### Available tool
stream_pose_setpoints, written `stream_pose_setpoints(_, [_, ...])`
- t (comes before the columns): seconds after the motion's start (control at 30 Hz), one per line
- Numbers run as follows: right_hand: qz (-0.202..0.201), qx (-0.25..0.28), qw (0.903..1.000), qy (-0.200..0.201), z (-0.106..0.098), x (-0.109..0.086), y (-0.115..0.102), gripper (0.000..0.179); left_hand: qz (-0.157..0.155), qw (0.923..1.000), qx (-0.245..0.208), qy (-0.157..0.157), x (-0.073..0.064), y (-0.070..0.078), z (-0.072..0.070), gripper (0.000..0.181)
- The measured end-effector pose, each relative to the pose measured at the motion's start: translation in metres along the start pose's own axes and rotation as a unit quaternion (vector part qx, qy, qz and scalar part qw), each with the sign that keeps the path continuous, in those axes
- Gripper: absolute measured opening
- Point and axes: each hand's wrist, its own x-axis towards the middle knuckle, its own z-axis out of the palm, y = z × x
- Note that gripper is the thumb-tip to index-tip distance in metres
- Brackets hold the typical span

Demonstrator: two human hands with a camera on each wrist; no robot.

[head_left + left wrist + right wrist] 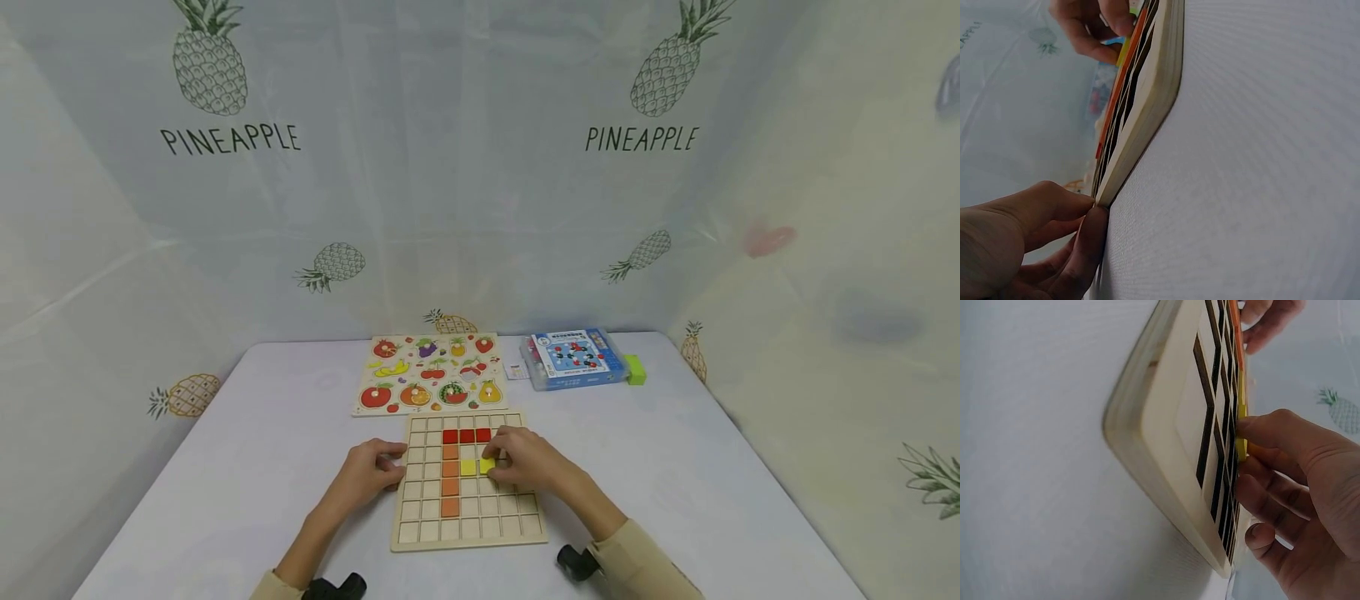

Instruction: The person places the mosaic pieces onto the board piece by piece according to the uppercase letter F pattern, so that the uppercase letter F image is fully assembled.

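Observation:
A wooden grid board [490, 507] lies on the table, with square cells. My right hand [528, 460] pinches a yellow square tile [487, 466] at a cell in the board's right half. Directly left of it sits another yellow tile [468, 467]. A column of orange tiles [450, 487] runs down the board, topped by a row of red tiles [467, 436]. At the board's left edge, my left hand [366, 475] touches the rim with its thumb and fingertips. The right wrist view shows the thumb against the pinched yellow tile [1242, 449], flat at the board's surface.
Behind the grid board lies a fruit picture board [431, 375]. A blue-and-clear plastic case [573, 358] stands at the back right, with a green block [636, 370] beside it and a small white card [516, 372] to its left. A pineapple-print curtain [465, 200] hangs behind the table.

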Motion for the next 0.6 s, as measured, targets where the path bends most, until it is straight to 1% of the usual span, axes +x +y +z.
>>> stream_pose_setpoints(0.57, [0.003,0.004,0.9999,-0.009,-0.0005,0.0020,-0.0002,0.019,-0.008,0.9999,-0.007,-0.001,0.0000,0.0023,-0.0005,0.034])
stream_pose_setpoints(0.6, [0.004,0.004,0.9999,-0.009,-0.0007,0.0020,-0.0003,0.019,-0.012,0.9999,-0.008,-0.002,0.0001,0.0026,-0.0005,0.034])
